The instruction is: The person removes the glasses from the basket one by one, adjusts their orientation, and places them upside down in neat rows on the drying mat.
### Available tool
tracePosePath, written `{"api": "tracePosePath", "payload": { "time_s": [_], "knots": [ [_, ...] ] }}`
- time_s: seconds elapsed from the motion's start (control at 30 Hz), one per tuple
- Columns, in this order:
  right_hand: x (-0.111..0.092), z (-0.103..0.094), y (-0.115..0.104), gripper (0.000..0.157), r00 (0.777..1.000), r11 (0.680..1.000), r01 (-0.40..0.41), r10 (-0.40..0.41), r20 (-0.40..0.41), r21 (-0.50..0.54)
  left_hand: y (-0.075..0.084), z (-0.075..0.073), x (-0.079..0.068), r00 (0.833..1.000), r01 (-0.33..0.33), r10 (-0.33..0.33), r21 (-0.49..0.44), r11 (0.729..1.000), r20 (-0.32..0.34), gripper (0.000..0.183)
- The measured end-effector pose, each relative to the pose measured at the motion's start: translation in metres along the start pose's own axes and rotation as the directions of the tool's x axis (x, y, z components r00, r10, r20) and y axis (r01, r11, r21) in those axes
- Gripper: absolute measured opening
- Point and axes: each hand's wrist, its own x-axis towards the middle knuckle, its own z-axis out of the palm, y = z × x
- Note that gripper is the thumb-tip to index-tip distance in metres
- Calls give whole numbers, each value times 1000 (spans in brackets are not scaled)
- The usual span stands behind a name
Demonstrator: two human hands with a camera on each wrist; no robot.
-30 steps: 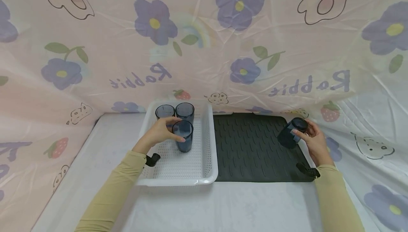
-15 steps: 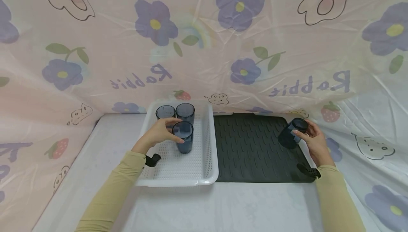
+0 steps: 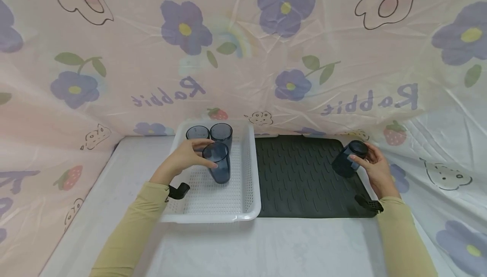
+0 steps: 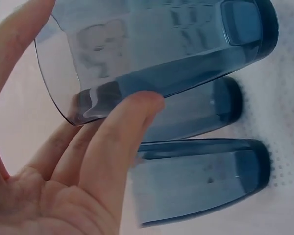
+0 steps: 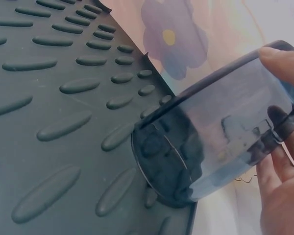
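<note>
Leaning glass (image 5: 210, 134) between fingers (image 5: 268, 177), perhaps touching mat (image 5: 59, 105)

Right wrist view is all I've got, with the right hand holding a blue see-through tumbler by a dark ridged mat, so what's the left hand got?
Observer: The left hand is holding another blue see-through tumbler.
Operator: Any more tumblers around?
Observer: Yes, the head view shows two more blue see-through tumblers behind that one.
Operator: And what are those two standing in?
Observer: A white rectangular plastic basket with a perforated floor.
</note>
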Motion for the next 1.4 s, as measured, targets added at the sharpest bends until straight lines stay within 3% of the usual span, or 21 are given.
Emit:
{"api": "tracePosePath", "payload": {
  "time_s": [0.23, 0.43, 0.8, 0.93, 1.03, 1.17, 1.4],
  "knots": [
    [-1, 1, 0, 71, 1000, 1000, -2, 2, -1, -4, 11, -4, -10, 1000, -13, 11, -134, 991, -17, 86],
    [-2, 4, -1, 70, 1000, 999, 12, -13, -7, -38, 9, -3, -15, 998, -2, -13, -243, 970, -58, 84],
    [-2, 8, -5, 71, 999, 951, 34, -34, 6, -307, 5, 1, -24, 991, -32, -8, -302, 953, -133, 79],
    [-1, 6, -4, 70, 1000, 967, 20, -24, -13, -253, 5, 1, -26, 990, -40, -7, -333, 942, -138, 78],
    [-2, 4, -2, 68, 999, 990, 45, -47, -13, -135, 5, 1, -26, 990, -43, -5, -341, 939, -140, 79],
    [-5, 5, -2, 66, 996, 996, 84, -84, -6, -6, 5, 2, -26, 991, -49, 0, -349, 936, -137, 79],
    [-8, 9, -5, 65, 995, 996, 83, -85, -50, -26, 3, 3, -24, 990, -64, 16, -357, 932, -138, 78]
  ]
}}
